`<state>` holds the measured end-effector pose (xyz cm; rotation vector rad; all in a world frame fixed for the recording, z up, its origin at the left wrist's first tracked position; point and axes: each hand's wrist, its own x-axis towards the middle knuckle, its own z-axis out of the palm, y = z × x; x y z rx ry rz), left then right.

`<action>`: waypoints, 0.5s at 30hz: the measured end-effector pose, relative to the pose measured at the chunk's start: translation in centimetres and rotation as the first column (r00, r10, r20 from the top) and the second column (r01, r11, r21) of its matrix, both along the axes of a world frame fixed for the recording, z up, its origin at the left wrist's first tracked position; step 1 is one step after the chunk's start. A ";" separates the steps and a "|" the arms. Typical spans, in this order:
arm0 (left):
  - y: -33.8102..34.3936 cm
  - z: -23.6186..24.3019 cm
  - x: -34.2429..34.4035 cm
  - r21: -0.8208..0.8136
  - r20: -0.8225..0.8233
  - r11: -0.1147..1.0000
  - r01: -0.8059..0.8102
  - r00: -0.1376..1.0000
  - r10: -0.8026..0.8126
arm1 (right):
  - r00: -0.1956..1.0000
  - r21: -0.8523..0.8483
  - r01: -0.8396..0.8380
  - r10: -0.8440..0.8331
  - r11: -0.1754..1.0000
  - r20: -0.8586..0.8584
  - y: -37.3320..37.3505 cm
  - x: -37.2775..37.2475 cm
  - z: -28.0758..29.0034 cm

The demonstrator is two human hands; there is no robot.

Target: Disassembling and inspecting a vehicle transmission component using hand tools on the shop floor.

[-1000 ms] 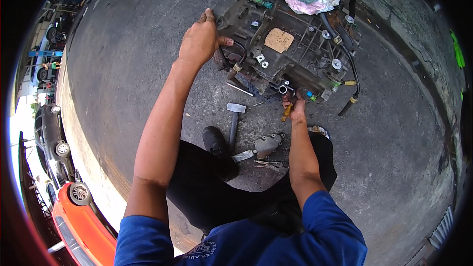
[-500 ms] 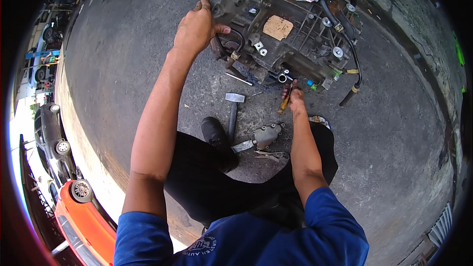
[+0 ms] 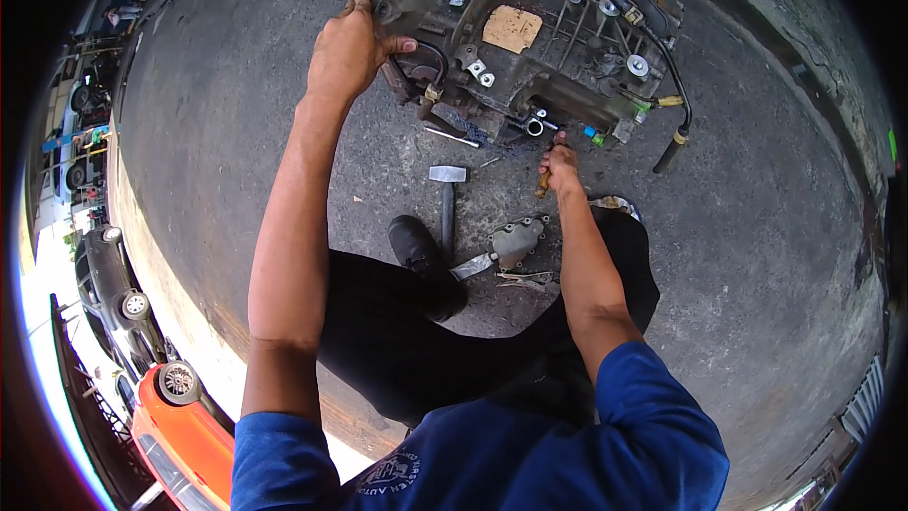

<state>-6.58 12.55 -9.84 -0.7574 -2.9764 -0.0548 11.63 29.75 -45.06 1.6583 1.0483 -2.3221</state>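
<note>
A large, grimy metal gearbox casing [image 3: 567, 66] lies on the ground in front of me. My left hand [image 3: 342, 55] grips its near left corner, fingers over the edge and thumb stretched out beside a curved black hose [image 3: 441, 59]. At the near edge of the casing, my right hand [image 3: 560, 168] is closed around a tool with an amber handle [image 3: 542, 185], which looks like a screwdriver. Its tip is hidden by the fingers and the casing. Just left of that hand a round metal tube end [image 3: 534, 127] sticks out of the casing.
Between my feet and the casing lie a hammer [image 3: 447, 208], a small cast cover [image 3: 516, 240], a flat scraper-like blade [image 3: 473, 267] and locking pliers [image 3: 526, 280]. A thin metal rod [image 3: 452, 137] rests by the casing. Cars, one of them red [image 3: 184, 435], stand at left.
My view has shifted, so the casing sits higher and further left in the picture. The right hand has turned slightly around the amber handle, while the left stays on the corner.
</note>
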 end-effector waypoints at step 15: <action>1.9 0.6 0.2 -0.136 -0.010 0.990 0.031 0.999 -0.033 | 0.999 0.451 0.009 -0.028 0.892 0.034 1.4 1.4 -1.8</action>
